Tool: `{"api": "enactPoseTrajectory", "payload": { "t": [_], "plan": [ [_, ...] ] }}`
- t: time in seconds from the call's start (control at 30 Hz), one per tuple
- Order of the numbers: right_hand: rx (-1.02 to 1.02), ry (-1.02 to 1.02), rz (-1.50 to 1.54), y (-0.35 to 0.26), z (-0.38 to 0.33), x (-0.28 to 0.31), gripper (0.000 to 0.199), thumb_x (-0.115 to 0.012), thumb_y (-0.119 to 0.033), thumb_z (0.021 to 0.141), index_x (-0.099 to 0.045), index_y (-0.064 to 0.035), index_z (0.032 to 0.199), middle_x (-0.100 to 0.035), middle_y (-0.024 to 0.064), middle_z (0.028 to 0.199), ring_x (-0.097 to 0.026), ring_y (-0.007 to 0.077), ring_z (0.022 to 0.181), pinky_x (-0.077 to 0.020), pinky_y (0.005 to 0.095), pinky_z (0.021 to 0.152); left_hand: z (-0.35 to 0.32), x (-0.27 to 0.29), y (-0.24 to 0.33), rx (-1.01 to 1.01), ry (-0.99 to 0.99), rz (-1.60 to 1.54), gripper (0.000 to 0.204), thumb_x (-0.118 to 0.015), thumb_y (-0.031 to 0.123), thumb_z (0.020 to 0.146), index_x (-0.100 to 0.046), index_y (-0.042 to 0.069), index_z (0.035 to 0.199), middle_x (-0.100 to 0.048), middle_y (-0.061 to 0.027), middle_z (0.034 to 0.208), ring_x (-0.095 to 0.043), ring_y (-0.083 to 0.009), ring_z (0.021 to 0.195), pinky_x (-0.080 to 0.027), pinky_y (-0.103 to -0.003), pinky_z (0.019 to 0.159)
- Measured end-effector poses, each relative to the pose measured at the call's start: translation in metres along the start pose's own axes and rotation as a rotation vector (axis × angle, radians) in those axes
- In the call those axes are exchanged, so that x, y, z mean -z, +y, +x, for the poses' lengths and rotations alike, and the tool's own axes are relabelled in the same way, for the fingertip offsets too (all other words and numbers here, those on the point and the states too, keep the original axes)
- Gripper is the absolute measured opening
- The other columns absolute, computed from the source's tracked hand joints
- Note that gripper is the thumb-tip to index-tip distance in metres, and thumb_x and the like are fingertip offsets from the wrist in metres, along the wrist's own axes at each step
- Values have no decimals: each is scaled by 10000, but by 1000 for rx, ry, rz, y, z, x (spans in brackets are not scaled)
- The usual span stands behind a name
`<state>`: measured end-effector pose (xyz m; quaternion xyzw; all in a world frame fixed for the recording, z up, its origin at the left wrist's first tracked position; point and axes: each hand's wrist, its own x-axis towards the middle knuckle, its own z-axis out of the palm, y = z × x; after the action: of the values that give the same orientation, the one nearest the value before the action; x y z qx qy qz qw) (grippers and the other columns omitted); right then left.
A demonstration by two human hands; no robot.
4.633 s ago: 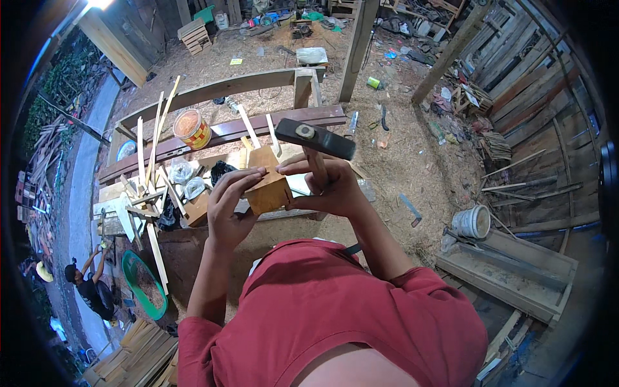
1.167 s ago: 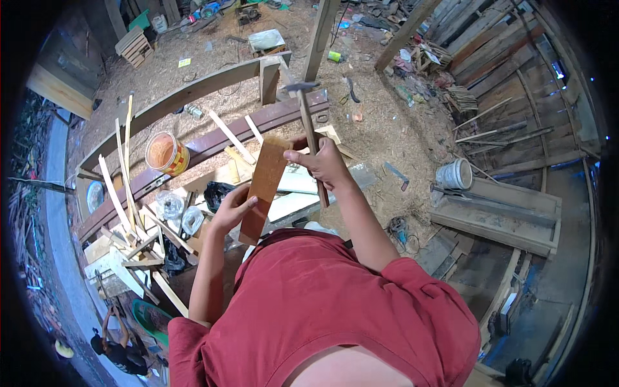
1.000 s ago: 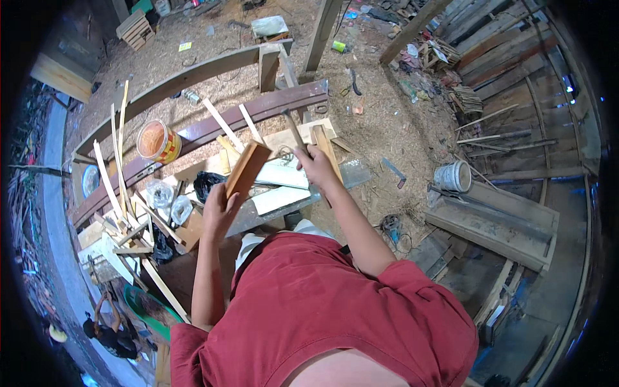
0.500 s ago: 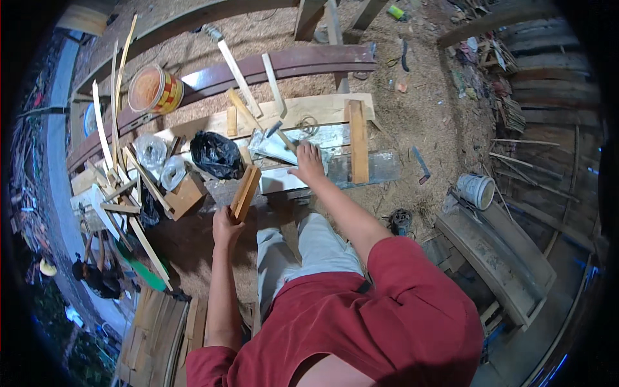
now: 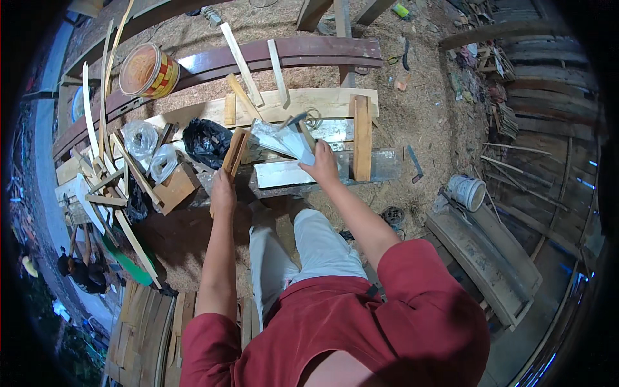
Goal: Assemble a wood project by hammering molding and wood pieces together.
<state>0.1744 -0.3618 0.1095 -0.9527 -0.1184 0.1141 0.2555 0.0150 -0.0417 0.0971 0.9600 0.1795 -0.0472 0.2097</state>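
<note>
My left hand [image 5: 223, 192] is closed around the lower end of a short wooden block [image 5: 237, 149] with a groove along it, tilted up over the bench edge. My right hand [image 5: 324, 165] is closed on the handle end of a hammer [image 5: 305, 129], whose dark head points away to the left. A clear plastic bag [image 5: 284, 138] lies under the hammer, its corner against my right thumb; whether I pinch it too is hidden. Just right of that hand, a thick wooden piece [image 5: 362, 138] lies across the bench boards [image 5: 284, 175].
Left on the bench are a black plastic bag [image 5: 205, 143], rolls of clear plastic [image 5: 140, 138], a brown box [image 5: 178, 189] and a heap of wood strips [image 5: 106, 187]. Beyond stands a bucket [image 5: 149, 71] by a reddish-brown beam [image 5: 277, 53]. A trough [image 5: 487, 255] stands right; a person [image 5: 86, 267] is far left.
My right hand has drawn the hammer to the right, turning it, and the plastic bag's near corner has shifted. My left hand has moved the grooved block farther over the bench.
</note>
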Motion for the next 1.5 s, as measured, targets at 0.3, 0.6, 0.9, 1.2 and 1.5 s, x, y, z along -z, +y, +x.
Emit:
{"api": "enactPoseTrajectory", "payload": {
  "t": [0.3, 0.6, 0.9, 1.2, 1.5],
  "plan": [
    [-323, 121, 83, 15, -78, 87, 776, -1012, -409, 656, -573, 6, 1143, -658, 228, 1065, -644, 459, 1066, -530, 530, 916, 16, -6, 9, 41, -49, 10, 821, -813, 236, 927, -417, -56, 1583, -511, -332, 1552, -550, -495, 1380, -478, -523, 1149],
    [-551, 451, 214, 74, -142, 125, 768, -1008, -448, 684, -568, 23, 1103, -669, 277, 1070, -654, 508, 1007, -528, 560, 873, 72, -40, 125, -186, -42, 14, 690, -794, 353, 934, -591, 0, 1491, -471, -422, 1549, -488, -573, 1419, -404, -623, 1195],
    [-705, 386, 249, 164, -160, 178, 798, -1019, -453, 668, -542, 22, 1095, -657, 272, 1042, -653, 514, 1033, -528, 562, 877, 79, -169, 363, -164, -529, -261, 668, -738, 434, 987, -617, -64, 1415, -663, -350, 1343, -660, -491, 1232, -538, -533, 1058],
    [-655, 264, 258, 231, -168, 221, 754, -1004, -460, 689, -555, 11, 1070, -651, 245, 1035, -646, 474, 1007, -526, 533, 888, 28, -222, 431, 71, -265, -143, 910, -957, 321, 762, -476, -114, 1400, -558, -295, 1266, -606, -497, 1186, -528, -539, 1071],
    [-553, 206, 339, 234, -154, 238, 773, -1006, -488, 685, -565, 14, 1075, -667, 259, 1014, -666, 471, 983, -536, 544, 870, 45, -101, 424, 323, -578, -741, 757, -937, 291, 820, -592, -52, 1402, -759, -168, 1227, -755, -256, 1082, -590, -385, 956]
  ]
}}
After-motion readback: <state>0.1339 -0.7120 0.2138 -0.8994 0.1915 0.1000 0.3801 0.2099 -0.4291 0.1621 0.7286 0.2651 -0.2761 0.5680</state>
